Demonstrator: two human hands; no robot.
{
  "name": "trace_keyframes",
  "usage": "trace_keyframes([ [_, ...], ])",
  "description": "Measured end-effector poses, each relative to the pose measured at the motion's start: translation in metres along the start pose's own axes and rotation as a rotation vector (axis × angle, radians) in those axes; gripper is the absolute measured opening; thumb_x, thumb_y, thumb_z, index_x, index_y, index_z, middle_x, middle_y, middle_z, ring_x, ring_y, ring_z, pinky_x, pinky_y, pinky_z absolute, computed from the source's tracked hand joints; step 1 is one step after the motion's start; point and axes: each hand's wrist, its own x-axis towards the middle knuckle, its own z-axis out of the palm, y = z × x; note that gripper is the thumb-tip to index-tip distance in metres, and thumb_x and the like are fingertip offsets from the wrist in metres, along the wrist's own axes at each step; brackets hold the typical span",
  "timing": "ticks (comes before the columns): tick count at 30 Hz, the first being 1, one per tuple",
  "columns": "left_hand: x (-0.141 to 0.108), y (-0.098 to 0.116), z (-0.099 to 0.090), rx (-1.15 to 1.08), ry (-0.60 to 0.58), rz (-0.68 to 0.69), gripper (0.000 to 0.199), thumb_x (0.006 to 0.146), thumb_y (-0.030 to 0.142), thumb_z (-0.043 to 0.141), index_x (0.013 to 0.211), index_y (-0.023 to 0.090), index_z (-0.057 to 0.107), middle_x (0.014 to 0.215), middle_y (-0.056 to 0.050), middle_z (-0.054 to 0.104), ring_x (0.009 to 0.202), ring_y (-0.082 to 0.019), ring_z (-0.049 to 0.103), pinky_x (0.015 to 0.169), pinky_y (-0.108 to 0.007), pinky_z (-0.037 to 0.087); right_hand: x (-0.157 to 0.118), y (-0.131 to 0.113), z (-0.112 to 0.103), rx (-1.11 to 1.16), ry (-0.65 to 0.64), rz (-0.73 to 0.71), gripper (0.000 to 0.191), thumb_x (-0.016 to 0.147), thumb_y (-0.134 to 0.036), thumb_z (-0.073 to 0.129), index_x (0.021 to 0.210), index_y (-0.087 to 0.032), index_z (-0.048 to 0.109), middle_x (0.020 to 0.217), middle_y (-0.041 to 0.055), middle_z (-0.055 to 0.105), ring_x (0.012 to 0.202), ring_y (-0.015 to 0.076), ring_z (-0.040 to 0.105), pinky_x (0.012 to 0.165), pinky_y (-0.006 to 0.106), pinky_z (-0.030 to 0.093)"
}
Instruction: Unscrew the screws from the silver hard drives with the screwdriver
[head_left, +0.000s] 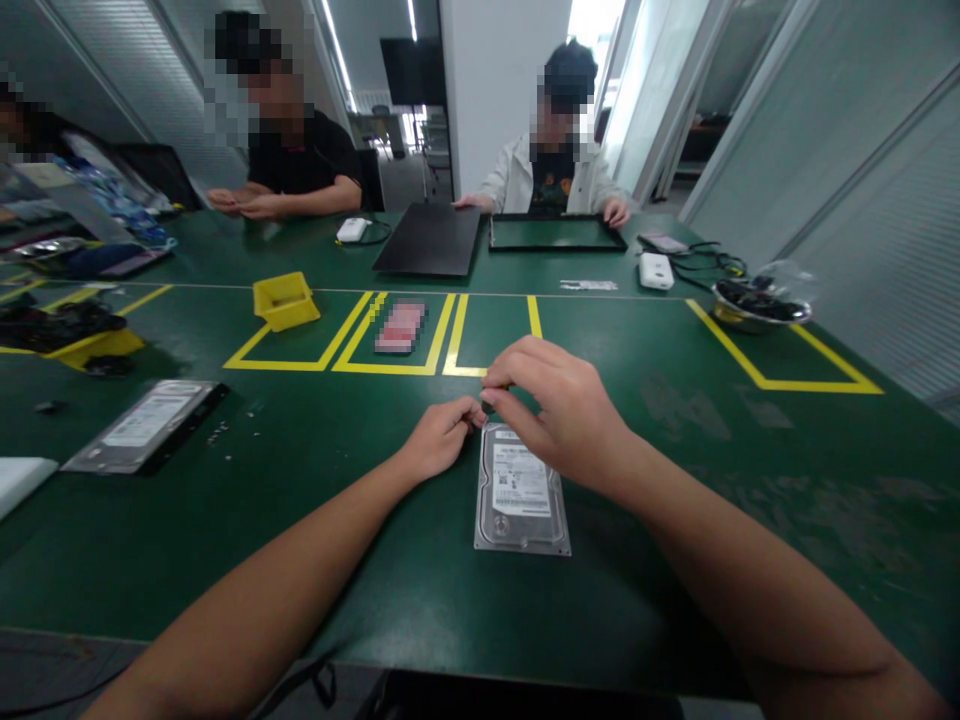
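Observation:
A hard disk drive [521, 490] lies flat on the green table in front of me, label side up. At its far left corner, my left hand [441, 438] is closed, fingers curled and fingertips together. I cannot tell whether they grip the drive's corner or a small part. My right hand [562, 405] reaches over the drive's far end, thumb and fingers pinched. A tiny dark spot shows between those fingertips, too small to name. The fingertips of both hands almost meet above that corner.
Another hard drive [154, 425] lies left, near small loose bits [219, 432]. A yellow bin [285, 300], a phone [401, 327] and a metal bowl [761, 300] of dark parts stand farther off. Across the table, a person handles a black panel [429, 240] and frame [556, 247]; others sit left.

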Motion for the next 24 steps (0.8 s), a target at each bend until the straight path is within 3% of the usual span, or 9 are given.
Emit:
trace_keyframes([
  [10,0.0003,-0.0008,0.0021,0.018,0.023,-0.016,0.025,0.081,0.005,0.04,0.079,0.015,0.063,0.082,0.0,0.069,0.075,-0.015,0.059,0.074,-0.025,0.046,-0.0034,-0.0011,0.0078,-0.011,0.08,0.0,0.015,0.093,-0.021,0.053,0.088,-0.013,0.065,0.09,0.0072,0.064,0.087,0.0195,0.059,0.079,0.035,0.046],
  [24,0.0002,0.0019,0.0002,0.002,0.014,-0.027,0.026,0.078,0.004,0.041,0.081,0.015,0.064,0.079,0.001,0.067,0.073,-0.014,0.058,0.074,-0.025,0.046,-0.0004,0.0018,0.0033,0.029,0.063,0.017,0.012,0.092,-0.02,0.054,0.088,-0.014,0.064,0.089,0.0063,0.064,0.085,0.0186,0.059,0.076,0.035,0.046],
])
